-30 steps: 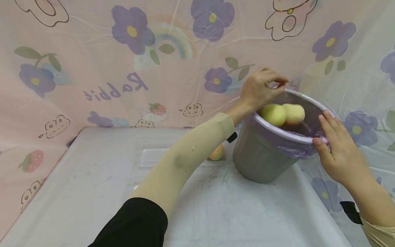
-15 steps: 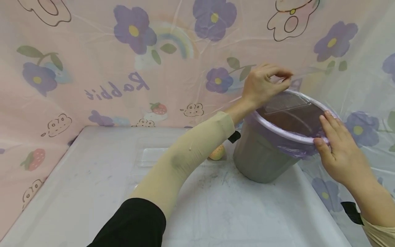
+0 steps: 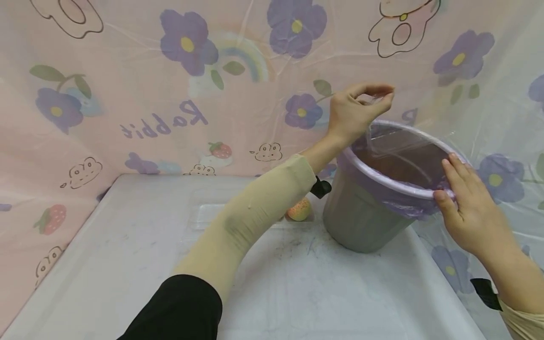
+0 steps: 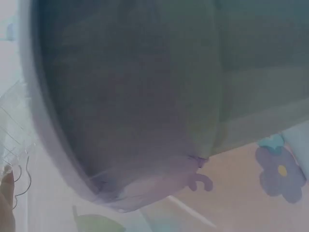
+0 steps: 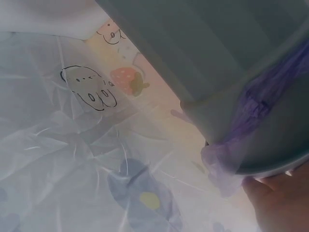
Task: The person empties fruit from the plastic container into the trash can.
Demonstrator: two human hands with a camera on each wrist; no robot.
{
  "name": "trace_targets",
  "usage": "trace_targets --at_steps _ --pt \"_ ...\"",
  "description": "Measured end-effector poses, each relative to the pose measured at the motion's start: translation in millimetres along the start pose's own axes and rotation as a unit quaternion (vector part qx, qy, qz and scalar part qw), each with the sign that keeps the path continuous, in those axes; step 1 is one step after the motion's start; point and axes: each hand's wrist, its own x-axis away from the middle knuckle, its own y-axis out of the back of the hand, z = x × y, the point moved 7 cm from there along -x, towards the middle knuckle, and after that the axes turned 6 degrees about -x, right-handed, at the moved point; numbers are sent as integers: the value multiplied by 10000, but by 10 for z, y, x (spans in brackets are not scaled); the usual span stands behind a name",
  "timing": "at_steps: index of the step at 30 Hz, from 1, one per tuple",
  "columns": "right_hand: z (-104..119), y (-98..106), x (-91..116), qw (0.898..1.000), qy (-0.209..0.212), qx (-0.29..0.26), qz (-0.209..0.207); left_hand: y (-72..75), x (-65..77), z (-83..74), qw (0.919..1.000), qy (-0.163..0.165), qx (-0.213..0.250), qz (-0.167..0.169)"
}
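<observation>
Head view: a grey bin [image 3: 361, 217] with a purple liner [image 3: 408, 207] folded over its rim stands on the tabletop [image 3: 276, 293] beside a clear tray [image 3: 207, 215] with a round fruit [image 3: 299, 210] at its right end; the left hand [image 3: 357, 109] pinches a clear plastic piece [image 3: 384, 144] reaching into the bin mouth, while the right hand [image 3: 472, 210] rests straight-fingered on the rim. Left wrist view: the bin interior is dark, its contents indiscernible. Right wrist view: the right hand touches the lined rim.
</observation>
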Motion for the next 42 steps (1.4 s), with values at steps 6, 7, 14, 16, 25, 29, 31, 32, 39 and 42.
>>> trace_targets --at_steps 6,7,14,16,25,29,31,32,39,42 --pt "0 -11 -7 10000 -23 -19 3 143 22 -3 9923 518 1095 -251" --pt "-3 -12 -5 10000 -53 -25 25 174 31 -14 9897 531 1298 -300" --pt "-6 -6 15 9999 -114 -44 81 405 143 -97 9787 583 1896 -527" --pt "-6 1 18 9999 -113 -38 64 471 181 -113 9771 581 1963 -577" --pt "-4 2 15 9999 -79 -45 83 835 398 -127 9793 386 1851 -728" --pt "-2 1 21 9999 -64 -61 62 1017 540 -56 9804 345 1807 -712" --pt "1 0 28 10000 -50 -51 44 1107 630 11 9798 448 1830 -677" --pt "4 2 29 10000 -34 -51 25 1152 676 44 9794 489 1856 -631" --pt "4 15 15 10000 -68 -7 20 1419 1004 300 9770 885 1917 -298" --pt "4 18 18 10000 -63 -10 -23 1496 1163 447 9750 1176 1880 -152"
